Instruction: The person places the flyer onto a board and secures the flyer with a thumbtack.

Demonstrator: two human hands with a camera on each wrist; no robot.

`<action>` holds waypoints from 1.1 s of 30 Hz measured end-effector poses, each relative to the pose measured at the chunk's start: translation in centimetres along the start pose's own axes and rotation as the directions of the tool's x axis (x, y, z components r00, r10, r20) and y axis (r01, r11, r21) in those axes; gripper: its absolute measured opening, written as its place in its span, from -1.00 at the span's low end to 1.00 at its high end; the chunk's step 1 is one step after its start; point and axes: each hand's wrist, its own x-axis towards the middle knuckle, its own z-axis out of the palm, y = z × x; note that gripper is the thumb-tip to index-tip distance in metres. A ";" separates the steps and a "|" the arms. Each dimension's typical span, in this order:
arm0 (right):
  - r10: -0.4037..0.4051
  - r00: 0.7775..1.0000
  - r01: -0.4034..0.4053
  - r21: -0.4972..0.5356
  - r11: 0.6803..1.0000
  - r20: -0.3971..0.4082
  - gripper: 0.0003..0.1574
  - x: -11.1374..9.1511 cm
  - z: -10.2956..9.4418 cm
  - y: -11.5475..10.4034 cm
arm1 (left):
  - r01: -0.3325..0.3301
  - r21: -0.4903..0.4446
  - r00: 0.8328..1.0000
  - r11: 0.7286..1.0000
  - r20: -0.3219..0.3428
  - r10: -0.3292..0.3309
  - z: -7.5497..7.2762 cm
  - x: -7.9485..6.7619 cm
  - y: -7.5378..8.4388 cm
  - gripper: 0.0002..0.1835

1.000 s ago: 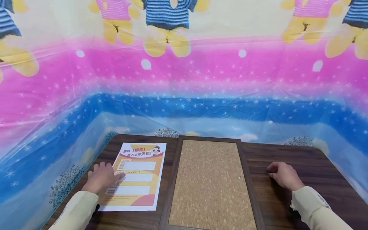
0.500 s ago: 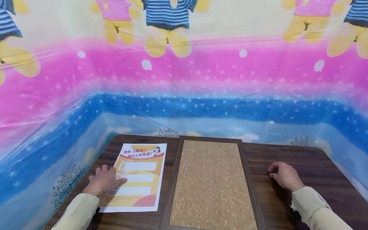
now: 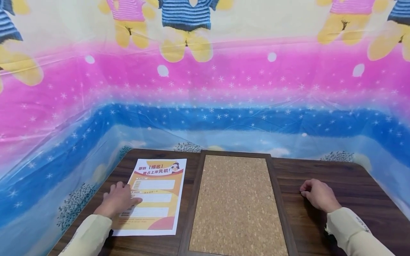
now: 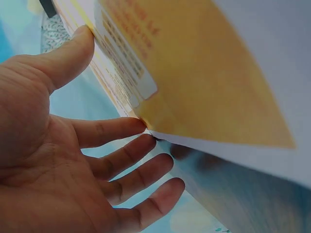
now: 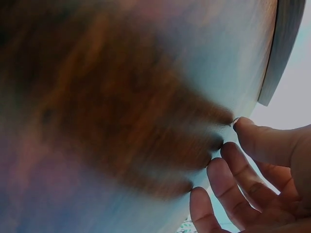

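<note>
A printed sheet of paper (image 3: 157,213) in orange, yellow and white lies on the table left of a framed cork board (image 3: 237,202). My left hand (image 3: 116,201) rests over the sheet's left edge, fingers spread. In the left wrist view the thumb and index fingertip touch the printed paper (image 4: 204,73), and the other fingertips sit at or past its edge. To the right of the board, my right hand (image 3: 320,195) rests its fingertips on the bare wood and holds nothing. The right wrist view has those fingertips (image 5: 223,179) against the tabletop, loosely bent.
The dark wooden table (image 3: 307,174) has rounded far corners. A patterned cloth (image 3: 224,117) in pink, blue and cream hangs around its back and sides. The cork board's dark frame (image 3: 282,209) runs from near the table's far edge toward me.
The left hand has shifted very slightly right over the paper. The right hand stays in place on the table, and the view has moved only a little.
</note>
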 end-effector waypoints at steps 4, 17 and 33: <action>0.010 1.000 -0.010 0.006 1.000 -0.001 -0.92 -0.1 -0.1 0.1 | -0.006 -0.007 1.000 1.000 -0.024 0.006 0.3 0.0 0.4 -0.17; 0.027 1.000 -0.027 0.009 1.000 0.001 -0.91 -0.2 -0.1 0.1 | 0.038 0.044 0.999 0.998 -0.009 -0.038 0.2 -0.3 0.6 -0.36; 0.031 0.999 -0.031 0.010 0.999 0.026 -0.91 -0.1 -0.2 0.0 | 0.020 0.035 1.000 0.999 -0.015 -0.020 -0.3 -0.3 0.3 -0.33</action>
